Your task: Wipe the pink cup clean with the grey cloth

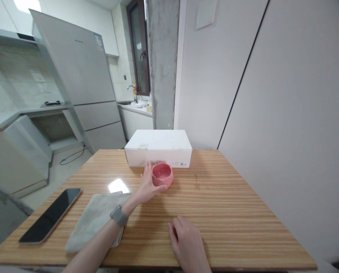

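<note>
A small pink bowl (162, 174) stands on the wooden table (220, 201), just in front of a white box (159, 148). My left hand (148, 187) reaches forward with a grey watch on the wrist; its thumb and fingers wrap round the bowl's left side. My right hand (188, 239) lies flat on the table near the front edge, fingers stretched out, holding nothing.
A grey folded cloth (94, 220) lies under my left forearm. A dark phone (51, 214) rests at the table's front left. A white wall stands close on the right. Behind are a fridge (81, 76), a counter and a sink.
</note>
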`<state>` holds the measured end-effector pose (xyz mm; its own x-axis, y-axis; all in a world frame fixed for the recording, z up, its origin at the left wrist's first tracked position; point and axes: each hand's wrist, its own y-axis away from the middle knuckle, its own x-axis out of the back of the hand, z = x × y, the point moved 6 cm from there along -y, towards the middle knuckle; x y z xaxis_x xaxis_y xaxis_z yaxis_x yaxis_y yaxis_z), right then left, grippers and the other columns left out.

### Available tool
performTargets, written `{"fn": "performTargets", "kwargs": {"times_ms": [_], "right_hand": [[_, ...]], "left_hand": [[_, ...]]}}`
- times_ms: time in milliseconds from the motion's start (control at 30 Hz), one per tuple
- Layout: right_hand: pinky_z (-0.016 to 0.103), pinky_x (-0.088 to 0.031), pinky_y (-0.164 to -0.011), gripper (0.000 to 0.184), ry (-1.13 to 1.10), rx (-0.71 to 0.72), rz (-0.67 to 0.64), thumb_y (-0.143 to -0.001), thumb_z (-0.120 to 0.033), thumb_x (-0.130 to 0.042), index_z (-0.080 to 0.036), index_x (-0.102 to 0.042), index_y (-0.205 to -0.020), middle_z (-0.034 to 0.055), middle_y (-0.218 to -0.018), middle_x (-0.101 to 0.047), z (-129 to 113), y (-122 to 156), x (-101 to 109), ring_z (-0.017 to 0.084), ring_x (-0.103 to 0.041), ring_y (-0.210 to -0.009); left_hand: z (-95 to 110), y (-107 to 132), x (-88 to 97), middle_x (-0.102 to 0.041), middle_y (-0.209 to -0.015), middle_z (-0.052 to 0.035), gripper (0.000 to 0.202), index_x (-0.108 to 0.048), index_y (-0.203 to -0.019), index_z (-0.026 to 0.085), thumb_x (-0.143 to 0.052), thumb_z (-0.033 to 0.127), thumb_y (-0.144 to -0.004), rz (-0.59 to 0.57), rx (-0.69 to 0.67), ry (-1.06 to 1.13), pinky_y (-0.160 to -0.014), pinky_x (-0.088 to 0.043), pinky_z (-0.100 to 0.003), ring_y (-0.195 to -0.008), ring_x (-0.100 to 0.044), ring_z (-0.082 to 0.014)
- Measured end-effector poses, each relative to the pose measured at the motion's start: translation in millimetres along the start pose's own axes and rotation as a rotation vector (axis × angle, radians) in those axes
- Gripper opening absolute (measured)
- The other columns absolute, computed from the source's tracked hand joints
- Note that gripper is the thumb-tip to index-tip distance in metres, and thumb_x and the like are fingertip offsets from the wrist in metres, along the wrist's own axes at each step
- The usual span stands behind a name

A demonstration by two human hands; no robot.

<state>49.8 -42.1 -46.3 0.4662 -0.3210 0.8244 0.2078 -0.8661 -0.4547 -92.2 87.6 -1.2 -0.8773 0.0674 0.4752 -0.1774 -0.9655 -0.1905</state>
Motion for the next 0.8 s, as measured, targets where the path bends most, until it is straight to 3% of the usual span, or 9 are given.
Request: {"fn": "performTargets", "kwargs": {"times_ms": [100, 200, 333, 400, 467, 567, 667, 733, 800], "right_hand": [[0.028, -0.03, -0.059, 0.021, 0.011, 0.017, 0.01, -0.09, -0.016, -0.041, -0.023, -0.048, -0.071, 0.0004, -0.068, -0.057, 0.7, 1.6, -1.6, 0.017, -0.055, -0.062], [0.028, -0.03, -0.059, 0.022, 0.02, 0.034, 0.021, -0.091, -0.017, -0.04, -0.023, -0.048, -0.071, 0.0004, -0.068, -0.057, -0.1, 1.7, -1.8, 0.017, -0.055, -0.062], [0.028, -0.029, -0.058, 0.024, 0.04, 0.048, 0.04, -0.092, -0.019, -0.039, -0.023, -0.047, -0.069, 0.0002, -0.065, -0.056, -1.6, 0.3, -0.6, 0.017, -0.054, -0.059], [0.027, -0.028, -0.057, 0.024, 0.04, 0.05, 0.045, -0.092, -0.019, -0.038, -0.023, -0.047, -0.069, -0.0001, -0.065, -0.056, -1.9, -0.3, -0.2, 0.016, -0.053, -0.058], [0.027, -0.028, -0.057, 0.024, 0.034, 0.051, 0.045, -0.092, -0.019, -0.039, -0.023, -0.047, -0.07, -0.0003, -0.065, -0.056, -1.8, -0.6, -0.1, 0.016, -0.053, -0.058], [0.027, -0.027, -0.056, 0.024, 0.026, 0.048, 0.046, -0.092, -0.02, -0.04, -0.023, -0.047, -0.068, -0.0004, -0.064, -0.055, -1.4, -0.5, 0.3, 0.016, -0.052, -0.057], [0.028, -0.027, -0.057, 0.025, -0.015, 0.013, 0.02, -0.092, -0.022, -0.041, -0.022, -0.049, -0.068, 0.0004, -0.065, -0.056, 1.4, -0.3, 0.5, 0.016, -0.053, -0.058], [0.028, -0.028, -0.057, 0.026, -0.091, -0.032, -0.012, -0.092, -0.024, -0.04, -0.022, -0.05, -0.068, 0.0014, -0.066, -0.057, 4.5, -0.3, 0.4, 0.016, -0.053, -0.06], [0.028, -0.029, -0.058, 0.03, -0.228, -0.107, -0.051, -0.092, -0.031, -0.041, -0.021, -0.05, -0.065, 0.0021, -0.065, -0.057, 8.5, -0.8, -0.6, 0.017, -0.053, -0.061]], "left_hand": [[2.0, 42.6, 16.2, 0.001, -0.155, -0.0114, 0.067, -0.001, -0.148, 0.017, -0.025, 0.049, -0.094, -0.095, 0.022, -0.23, -0.113, -0.003, -0.051, -0.142, 0.001, -0.0235], [-16.3, 94.5, 47.1, -0.007, -0.155, -0.0069, 0.067, -0.008, -0.148, 0.024, -0.033, 0.05, -0.092, -0.169, -0.021, -0.497, -0.113, -0.007, -0.052, -0.142, -0.005, -0.0255], [-68.2, 150.8, 86.7, -0.018, -0.152, -0.0109, 0.102, -0.012, -0.146, 0.028, -0.067, 0.059, -0.066, -0.237, -0.074, -0.704, -0.111, -0.013, -0.056, -0.138, -0.019, -0.0352], [-85.2, 169.6, 93.3, -0.016, -0.152, -0.0136, 0.135, -0.005, -0.147, 0.027, -0.082, 0.058, -0.04, -0.272, -0.108, -0.734, -0.111, -0.011, -0.056, -0.137, -0.02, -0.0393], [-89.3, 181.0, 93.0, -0.015, -0.152, -0.0126, 0.144, -0.002, -0.147, 0.028, -0.087, 0.048, -0.033, -0.252, -0.1, -0.763, -0.112, -0.01, -0.056, -0.137, -0.019, -0.0396], [-74.2, 187.8, 84.1, -0.018, -0.152, -0.0059, 0.116, -0.006, -0.146, 0.034, -0.078, 0.028, -0.056, -0.211, -0.087, -0.742, -0.113, -0.013, -0.053, -0.138, -0.021, -0.0332], [-53.7, 187.7, 74.2, -0.024, -0.151, 0.0006, 0.085, -0.017, -0.144, 0.039, -0.058, 0.015, -0.074, -0.318, -0.11, -0.552, -0.113, -0.015, -0.051, -0.138, -0.025, -0.0267], [-47.2, 183.3, 74.1, -0.031, -0.148, 0.0037, 0.065, -0.032, -0.139, 0.04, -0.051, 0.019, -0.081, -0.378, -0.049, -0.361, -0.113, -0.015, -0.051, -0.138, -0.026, -0.0254], [-48.3, 174.0, 78.0, -0.04, -0.144, 0.0043, 0.046, -0.048, -0.131, 0.038, -0.05, 0.031, -0.086, -0.32, 0.102, -0.161, -0.113, -0.015, -0.05, -0.138, -0.027, -0.0261]]}}
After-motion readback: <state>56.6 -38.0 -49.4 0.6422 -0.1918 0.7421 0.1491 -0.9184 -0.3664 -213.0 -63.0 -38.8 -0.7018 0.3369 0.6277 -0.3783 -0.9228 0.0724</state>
